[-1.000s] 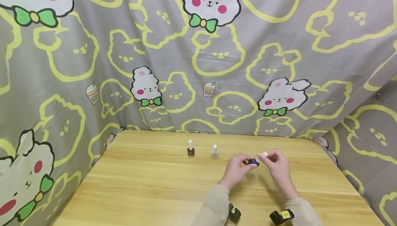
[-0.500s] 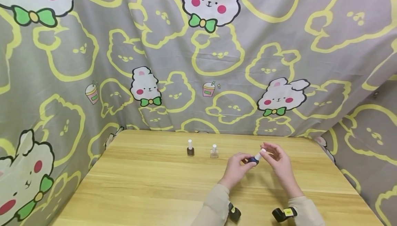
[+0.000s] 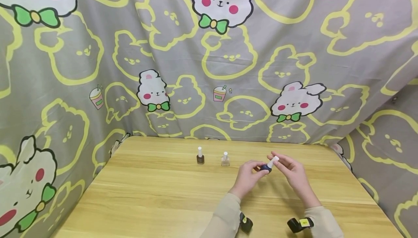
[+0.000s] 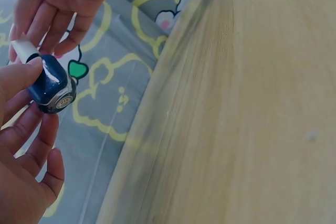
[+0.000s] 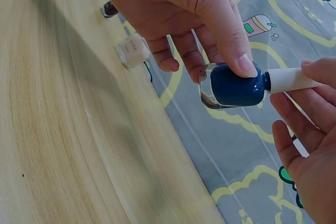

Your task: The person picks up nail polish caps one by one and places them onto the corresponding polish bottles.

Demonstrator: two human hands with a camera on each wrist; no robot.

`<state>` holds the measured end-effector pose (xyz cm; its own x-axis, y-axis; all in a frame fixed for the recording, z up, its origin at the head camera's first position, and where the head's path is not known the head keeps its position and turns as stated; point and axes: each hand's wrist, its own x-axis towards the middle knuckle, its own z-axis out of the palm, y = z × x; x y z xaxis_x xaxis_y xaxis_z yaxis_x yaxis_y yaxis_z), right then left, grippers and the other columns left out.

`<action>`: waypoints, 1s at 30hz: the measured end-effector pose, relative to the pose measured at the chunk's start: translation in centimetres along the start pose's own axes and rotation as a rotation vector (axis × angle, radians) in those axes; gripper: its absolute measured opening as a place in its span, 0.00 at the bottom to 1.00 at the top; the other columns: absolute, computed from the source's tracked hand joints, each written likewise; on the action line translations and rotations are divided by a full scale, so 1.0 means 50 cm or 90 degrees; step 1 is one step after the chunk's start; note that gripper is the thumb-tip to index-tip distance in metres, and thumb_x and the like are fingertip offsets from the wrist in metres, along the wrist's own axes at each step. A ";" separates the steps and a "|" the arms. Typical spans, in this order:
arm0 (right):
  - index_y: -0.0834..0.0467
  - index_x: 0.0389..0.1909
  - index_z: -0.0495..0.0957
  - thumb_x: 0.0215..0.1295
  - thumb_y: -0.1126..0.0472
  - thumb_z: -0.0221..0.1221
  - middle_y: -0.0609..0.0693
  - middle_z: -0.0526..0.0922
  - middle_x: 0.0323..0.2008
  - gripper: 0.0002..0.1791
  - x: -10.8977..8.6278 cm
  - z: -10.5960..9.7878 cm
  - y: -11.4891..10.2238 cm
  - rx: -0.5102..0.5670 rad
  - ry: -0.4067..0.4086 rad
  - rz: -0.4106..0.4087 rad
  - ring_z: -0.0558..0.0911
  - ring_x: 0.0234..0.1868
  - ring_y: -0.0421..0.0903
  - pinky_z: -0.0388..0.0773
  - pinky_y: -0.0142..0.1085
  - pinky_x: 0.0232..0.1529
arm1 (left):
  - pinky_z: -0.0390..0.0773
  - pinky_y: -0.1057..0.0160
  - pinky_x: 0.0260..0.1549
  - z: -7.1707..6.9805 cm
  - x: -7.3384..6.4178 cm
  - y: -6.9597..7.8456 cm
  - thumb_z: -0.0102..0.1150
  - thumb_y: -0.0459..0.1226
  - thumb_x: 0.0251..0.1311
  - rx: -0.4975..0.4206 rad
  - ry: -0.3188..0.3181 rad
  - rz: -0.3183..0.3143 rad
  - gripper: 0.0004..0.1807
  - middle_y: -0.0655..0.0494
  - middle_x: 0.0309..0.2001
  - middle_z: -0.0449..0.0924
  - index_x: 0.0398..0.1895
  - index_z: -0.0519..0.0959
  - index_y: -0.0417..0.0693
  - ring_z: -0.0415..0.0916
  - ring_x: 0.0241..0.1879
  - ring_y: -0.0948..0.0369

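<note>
A nail polish bottle (image 5: pixel 236 86) of dark blue polish is held tilted above the table between both hands. My left hand (image 3: pixel 247 178) pinches its glass body, thumb on one flat side and fingers beneath, as the left wrist view shows. My right hand (image 3: pixel 292 171) has thumb and fingers on the long white cap (image 5: pixel 289 80). A short dark neck shows between glass and cap in the right wrist view. Away to the left, a dark nail polish bottle (image 3: pixel 200 159) and a clear or pale one (image 3: pixel 225 161) stand upright, both with white caps.
The wooden table (image 3: pixel 147 194) ends at a grey curtain (image 3: pixel 196 60) printed with rabbits, which hangs behind and along both sides. Black wrist cameras (image 3: pixel 245 223) sit at both sleeves, close over the tabletop.
My right hand has turned around the cap and its fingers have shifted their hold. The blue bottle tilts a little more upright, while my left hand stays almost in place.
</note>
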<state>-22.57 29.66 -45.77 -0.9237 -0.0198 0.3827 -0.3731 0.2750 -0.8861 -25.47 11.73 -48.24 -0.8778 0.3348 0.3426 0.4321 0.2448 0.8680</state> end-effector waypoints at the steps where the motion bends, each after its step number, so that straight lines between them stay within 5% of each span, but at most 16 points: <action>1: 0.67 0.62 0.71 0.71 0.62 0.55 0.35 0.85 0.50 0.22 0.000 0.000 0.000 -0.004 -0.002 0.000 0.79 0.52 0.24 0.73 0.19 0.51 | 0.76 0.71 0.39 -0.001 0.000 0.000 0.66 0.44 0.59 0.000 0.000 0.002 0.14 0.58 0.42 0.85 0.46 0.85 0.49 0.77 0.40 0.67; 13: 0.72 0.52 0.75 0.69 0.61 0.58 0.46 0.87 0.46 0.18 0.002 0.002 0.001 -0.020 0.018 0.027 0.81 0.47 0.25 0.74 0.19 0.49 | 0.77 0.69 0.39 -0.002 0.000 -0.004 0.66 0.43 0.58 0.014 0.003 0.004 0.13 0.59 0.42 0.85 0.44 0.85 0.49 0.74 0.38 0.72; 21: 0.68 0.38 0.78 0.61 0.60 0.66 0.32 0.85 0.31 0.14 0.000 0.017 -0.005 -0.069 0.135 0.087 0.81 0.33 0.27 0.76 0.22 0.38 | 0.71 0.75 0.34 0.003 -0.002 -0.005 0.67 0.43 0.57 0.028 0.003 0.006 0.13 0.60 0.40 0.85 0.44 0.85 0.51 0.74 0.37 0.72; 30: 0.65 0.31 0.75 0.55 0.62 0.71 0.31 0.79 0.21 0.15 0.001 0.033 0.000 -0.057 0.227 0.128 0.77 0.26 0.30 0.73 0.25 0.30 | 0.71 0.76 0.35 0.011 -0.003 -0.005 0.67 0.43 0.58 0.042 -0.003 0.017 0.12 0.61 0.40 0.85 0.44 0.85 0.51 0.74 0.37 0.73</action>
<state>-22.79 28.07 -46.19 -0.8830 0.3730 0.2850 -0.1648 0.3220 -0.9323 -25.33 12.12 -48.70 -0.8648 0.3457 0.3641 0.4685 0.2950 0.8328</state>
